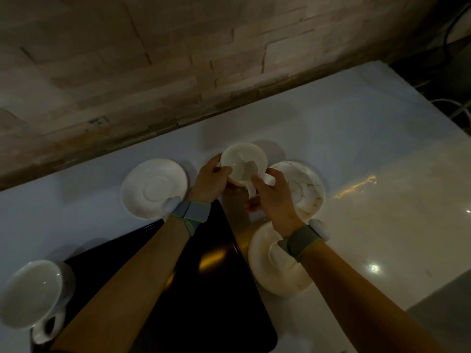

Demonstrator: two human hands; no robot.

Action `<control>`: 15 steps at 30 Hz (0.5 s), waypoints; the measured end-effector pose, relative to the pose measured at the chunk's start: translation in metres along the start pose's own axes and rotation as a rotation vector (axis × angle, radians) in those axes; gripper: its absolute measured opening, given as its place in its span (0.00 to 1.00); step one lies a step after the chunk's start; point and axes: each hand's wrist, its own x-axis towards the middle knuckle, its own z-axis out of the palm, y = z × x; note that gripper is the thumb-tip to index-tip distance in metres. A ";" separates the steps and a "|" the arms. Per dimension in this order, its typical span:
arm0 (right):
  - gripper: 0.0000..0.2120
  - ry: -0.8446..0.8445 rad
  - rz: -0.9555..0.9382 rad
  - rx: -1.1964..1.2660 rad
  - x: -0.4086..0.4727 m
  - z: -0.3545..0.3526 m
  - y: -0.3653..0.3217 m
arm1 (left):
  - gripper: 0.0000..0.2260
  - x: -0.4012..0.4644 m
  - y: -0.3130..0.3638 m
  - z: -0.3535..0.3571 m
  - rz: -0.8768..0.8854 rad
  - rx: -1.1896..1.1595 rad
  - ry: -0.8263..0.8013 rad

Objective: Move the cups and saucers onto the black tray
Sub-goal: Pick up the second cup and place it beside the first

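Observation:
Both hands hold one white cup (pixel 242 161) in the air above the far corner of the black tray (pixel 216 289). My left hand (pixel 211 179) grips its left side and my right hand (pixel 272 194) holds it by the handle. A clean white saucer (pixel 153 187) lies on the counter left of the hands. To their right lies a stained saucer (pixel 305 189), partly behind my right hand. A third saucer (pixel 275 263) lies under my right wrist beside the tray. Another white cup (pixel 30 294) stands at the tray's near left corner.
The white counter (pixel 356 138) runs along a brick wall (pixel 178 59) at the back. Its right end drops off near dark cables (pixel 453 34). A lower grey surface (pixel 438 309) shows at the near right.

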 end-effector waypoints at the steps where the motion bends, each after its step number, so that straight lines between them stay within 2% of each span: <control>1: 0.21 0.005 -0.013 -0.015 -0.002 0.000 -0.001 | 0.21 -0.001 0.000 -0.001 0.004 -0.007 -0.002; 15: 0.23 -0.113 -0.107 0.007 -0.039 0.030 -0.010 | 0.20 -0.036 0.000 -0.048 0.096 -0.110 0.051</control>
